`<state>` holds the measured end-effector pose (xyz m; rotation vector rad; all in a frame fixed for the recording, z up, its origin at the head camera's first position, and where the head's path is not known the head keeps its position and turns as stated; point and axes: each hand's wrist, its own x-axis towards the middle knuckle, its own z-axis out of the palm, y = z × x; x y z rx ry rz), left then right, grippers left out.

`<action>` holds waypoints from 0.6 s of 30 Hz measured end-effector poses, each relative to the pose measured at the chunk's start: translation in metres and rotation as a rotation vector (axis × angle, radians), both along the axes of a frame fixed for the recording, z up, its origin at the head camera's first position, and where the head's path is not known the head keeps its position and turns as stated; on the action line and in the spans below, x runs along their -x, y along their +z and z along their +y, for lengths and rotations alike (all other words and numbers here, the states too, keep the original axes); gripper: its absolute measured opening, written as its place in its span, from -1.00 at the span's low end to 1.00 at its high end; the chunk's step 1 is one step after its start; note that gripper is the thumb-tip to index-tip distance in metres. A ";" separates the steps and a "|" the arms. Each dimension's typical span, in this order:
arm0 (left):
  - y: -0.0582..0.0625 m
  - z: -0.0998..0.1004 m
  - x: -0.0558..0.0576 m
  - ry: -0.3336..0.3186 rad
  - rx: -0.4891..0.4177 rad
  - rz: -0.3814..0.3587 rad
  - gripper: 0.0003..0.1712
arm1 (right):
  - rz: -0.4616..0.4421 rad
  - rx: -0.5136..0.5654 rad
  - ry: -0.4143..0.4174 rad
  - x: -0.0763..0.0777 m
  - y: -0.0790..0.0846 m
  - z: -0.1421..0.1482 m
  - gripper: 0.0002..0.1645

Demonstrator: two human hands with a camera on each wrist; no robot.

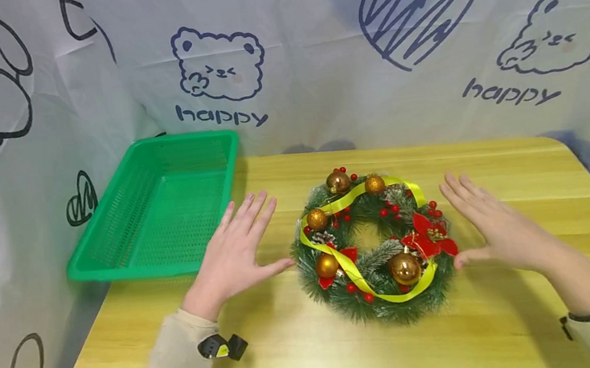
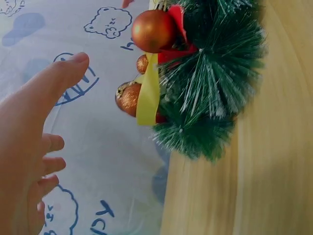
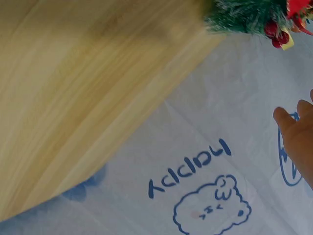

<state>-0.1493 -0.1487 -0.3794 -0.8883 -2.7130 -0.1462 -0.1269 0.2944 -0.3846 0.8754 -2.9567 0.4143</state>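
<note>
Head view high, forward and down — wrist views nearer, askew, toward the cloth — wreath in all.

On one worktop, one wreath and one green basket are counted. Five baubles, one yellow ribbon and one large red flower are seen on the wreath; its berries, partly hidden, cannot be tallied exactly. Two hands are shown, one left hand, one right hand. On the rear cloth, two bear faces and one large heart are drawn.
</note>
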 end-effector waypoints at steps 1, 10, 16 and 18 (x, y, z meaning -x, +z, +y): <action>0.001 0.002 -0.001 -0.011 -0.022 -0.015 0.14 | -0.015 0.015 0.002 0.000 0.000 0.000 0.50; 0.014 0.053 -0.025 -0.243 -0.429 -0.112 -0.08 | -0.192 0.143 0.027 0.000 -0.008 -0.005 0.46; 0.004 0.102 -0.046 -0.336 -0.529 -0.092 -0.27 | -0.196 0.141 0.059 -0.002 -0.015 -0.007 0.40; 0.000 0.115 -0.051 -0.341 -0.549 -0.093 -0.30 | -0.189 0.141 0.065 -0.003 -0.016 -0.008 0.38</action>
